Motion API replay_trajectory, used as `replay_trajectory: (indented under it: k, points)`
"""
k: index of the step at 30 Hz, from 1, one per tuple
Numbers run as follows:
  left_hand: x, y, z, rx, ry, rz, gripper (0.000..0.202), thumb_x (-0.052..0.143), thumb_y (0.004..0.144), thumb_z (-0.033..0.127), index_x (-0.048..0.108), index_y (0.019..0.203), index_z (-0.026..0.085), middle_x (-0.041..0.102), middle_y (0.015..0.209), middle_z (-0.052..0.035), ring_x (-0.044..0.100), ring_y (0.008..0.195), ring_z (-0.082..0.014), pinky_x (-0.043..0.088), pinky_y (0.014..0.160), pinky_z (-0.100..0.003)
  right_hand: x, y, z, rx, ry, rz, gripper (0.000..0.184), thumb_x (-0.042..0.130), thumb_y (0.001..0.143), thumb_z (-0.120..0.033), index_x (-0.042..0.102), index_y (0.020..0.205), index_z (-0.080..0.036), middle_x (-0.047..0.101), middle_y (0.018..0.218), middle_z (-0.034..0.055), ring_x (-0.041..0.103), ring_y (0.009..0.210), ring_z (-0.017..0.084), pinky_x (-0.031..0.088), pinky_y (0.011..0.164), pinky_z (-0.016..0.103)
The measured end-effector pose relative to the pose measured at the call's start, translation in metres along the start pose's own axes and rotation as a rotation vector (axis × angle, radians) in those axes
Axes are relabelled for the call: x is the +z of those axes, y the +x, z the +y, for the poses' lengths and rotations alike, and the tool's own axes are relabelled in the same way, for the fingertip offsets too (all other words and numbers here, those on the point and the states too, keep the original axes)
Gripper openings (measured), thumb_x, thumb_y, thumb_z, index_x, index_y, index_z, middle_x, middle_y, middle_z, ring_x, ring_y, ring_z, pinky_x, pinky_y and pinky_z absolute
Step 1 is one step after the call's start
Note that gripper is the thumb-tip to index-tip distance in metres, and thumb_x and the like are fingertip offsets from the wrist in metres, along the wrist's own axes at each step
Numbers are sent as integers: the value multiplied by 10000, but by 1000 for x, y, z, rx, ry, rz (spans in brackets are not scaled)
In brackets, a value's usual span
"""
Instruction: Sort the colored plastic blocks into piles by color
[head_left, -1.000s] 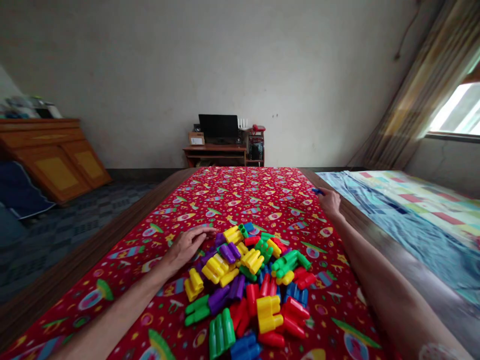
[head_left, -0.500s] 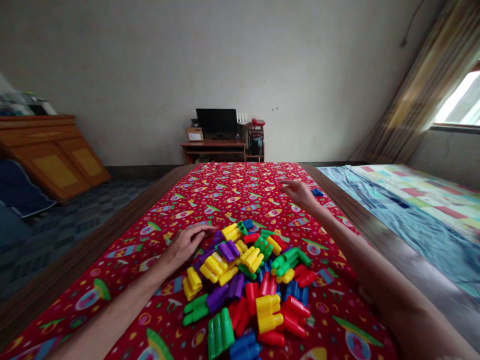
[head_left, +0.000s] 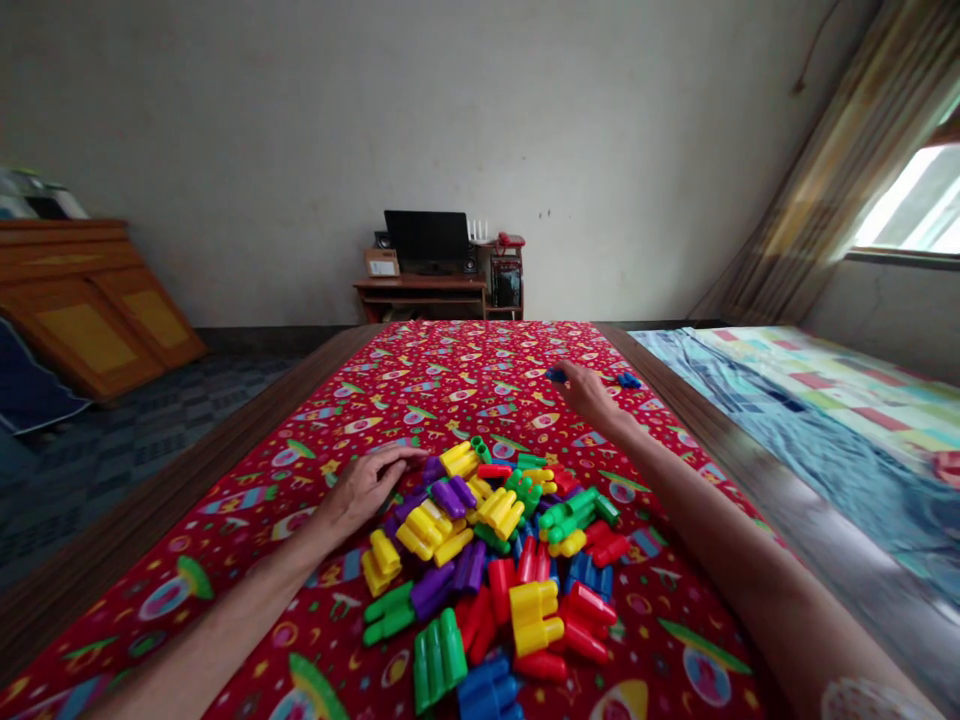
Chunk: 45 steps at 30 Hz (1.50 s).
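My right hand (head_left: 591, 392) is stretched out over the far right of the red cloth. Its fingertips pinch a small blue building block (head_left: 555, 375), partly covered by the fingers. Just right of that hand, another blue block (head_left: 628, 381) lies on the cloth. A loose pile of plastic blocks fills the near middle, among them a yellow block (head_left: 535, 617), a green block (head_left: 439, 660) and a purple block (head_left: 453, 497). Along the pile's left edge rests my left hand (head_left: 369, 487), open, fingers extended towards a purple block (head_left: 433, 468).
A patterned red cloth (head_left: 247, 560) covers the long table, whose dark wooden edge (head_left: 187, 480) shows on the left. To the right stands a bed (head_left: 780, 400). Beyond the far end are a desk (head_left: 420, 285) with a monitor (head_left: 426, 240) and, left, a wooden cabinet (head_left: 97, 310).
A blue block from the pile's far edge is gone from there, and one now shows at my right fingertips. My left hand stays beside the pile. The view has shifted slightly.
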<state>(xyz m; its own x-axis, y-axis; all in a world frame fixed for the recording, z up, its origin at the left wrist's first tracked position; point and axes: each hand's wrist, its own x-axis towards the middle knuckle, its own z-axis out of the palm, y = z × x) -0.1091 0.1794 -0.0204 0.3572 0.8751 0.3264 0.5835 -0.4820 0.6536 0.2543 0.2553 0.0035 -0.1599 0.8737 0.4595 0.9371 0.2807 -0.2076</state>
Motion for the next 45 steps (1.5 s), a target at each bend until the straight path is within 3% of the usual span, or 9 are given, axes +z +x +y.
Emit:
replay_trajectory:
  k: [6, 12, 18, 22, 26, 29, 34, 41, 45]
  points:
    - [1, 0, -2, 0, 2, 10, 344, 475, 810, 408, 751, 881, 215, 762, 933, -49, 708, 851, -227, 574, 798, -314, -7, -15, 80, 293, -218, 76, 262, 421, 882, -115, 640, 1025, -106, 660, 1061, 193, 581, 1017, 268, 444, 796, 325]
    - [2, 1, -4, 10, 34, 8, 369, 454, 818, 414, 746, 886, 199, 758, 926, -69, 707, 851, -228, 574, 786, -309, -1, -23, 100, 328, -181, 56, 216, 510, 846, -186, 709, 905, -129, 654, 1136, 190, 570, 1098, 292, 448, 866, 356]
    - [3, 1, -10, 12, 52, -2, 372, 445, 833, 414, 740, 917, 202, 756, 949, -66, 702, 873, -226, 561, 825, -314, -26, -8, 38, 146, 104, 117, 291, 484, 886, -254, 739, 970, -141, 730, 832, 119, 663, 776, 228, 453, 718, 312]
    - [5, 0, -15, 21, 64, 2, 389, 421, 844, 401, 736, 931, 189, 751, 952, -72, 702, 841, -215, 561, 804, -304, -26, -14, -41, -259, 427, -329, 259, 543, 857, -264, 744, 993, -175, 739, 822, 53, 652, 692, 166, 446, 629, 246]
    - [6, 0, -18, 26, 105, -10, 402, 401, 853, 399, 732, 938, 186, 747, 972, -74, 692, 883, -218, 550, 832, -310, -13, -34, -94, -466, 272, -626, 257, 537, 830, -145, 738, 990, -146, 734, 824, 63, 614, 682, 141, 388, 573, 213]
    - [6, 0, -22, 33, 148, -3, 405, 398, 859, 405, 730, 946, 191, 746, 969, -73, 681, 917, -223, 532, 879, -327, -8, -37, -100, -417, 170, -657, 262, 545, 813, -123, 739, 990, -126, 725, 812, 68, 572, 648, 123, 344, 541, 208]
    - [8, 0, -28, 59, 151, 19, 404, 396, 864, 399, 732, 956, 194, 743, 983, -71, 677, 930, -220, 524, 896, -326, -7, -28, -79, -254, 335, -676, 247, 565, 791, -121, 748, 956, -108, 708, 769, 22, 559, 625, 95, 366, 549, 179]
    - [5, -1, -20, 37, 86, -46, 380, 404, 875, 358, 713, 1003, 179, 738, 998, -75, 694, 899, -205, 551, 836, -303, -17, -33, -89, -421, 181, -735, 268, 674, 771, -193, 724, 1023, -113, 723, 967, 104, 619, 789, 163, 416, 638, 218]
    - [7, -1, -26, 40, 100, -2, 384, 404, 869, 378, 719, 978, 187, 738, 986, -71, 691, 892, -209, 548, 851, -312, -23, -27, -85, -352, 231, -644, 260, 690, 751, -186, 719, 1001, -122, 725, 913, 71, 619, 755, 143, 410, 624, 205]
